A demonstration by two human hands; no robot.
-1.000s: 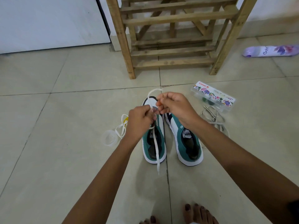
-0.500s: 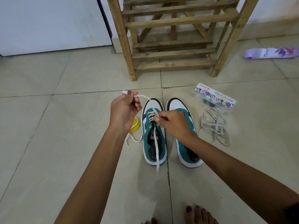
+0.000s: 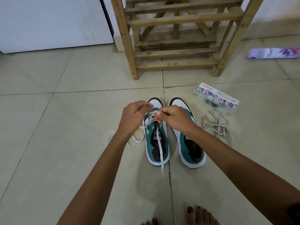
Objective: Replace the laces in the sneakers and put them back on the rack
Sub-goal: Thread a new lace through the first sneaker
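Nearest, bare toes [image 3: 197,215] with dark-painted nails rest on the pale tiled floor [image 3: 48,143]. Both forearms reach forward from there to a pair of teal and white sneakers [image 3: 174,135] standing side by side on the floor, toes pointing away, heels toward the person.

A white lace [image 3: 159,143] is threaded through the forward eyelets of the left-hand sneaker [image 3: 155,138]; one end runs down over the tongue and past the heel onto the tile, the other curls out onto the floor at the shoe's left side. The left hand [image 3: 135,117] hovers over that shoe's toe end with fingers curled; its grip is blurred and I cannot tell whether it has hold of the lace. The right hand [image 3: 174,118] has its grip closed, thumb and fingers pinching the lace just above the eyelets. The right-hand sneaker [image 3: 188,137] stands with no lace showing.

To the right of the shoes lies a loose tangle of greyish old laces [image 3: 216,124], touching a clear plastic box [image 3: 216,98] with a flowered label. Beyond the shoes stands the wooden rack [image 3: 177,38], its slatted shelves bare, against the wall. Far right, a purple spray can [image 3: 274,53] lies on its side. A white door [image 3: 52,23] fills the far left.
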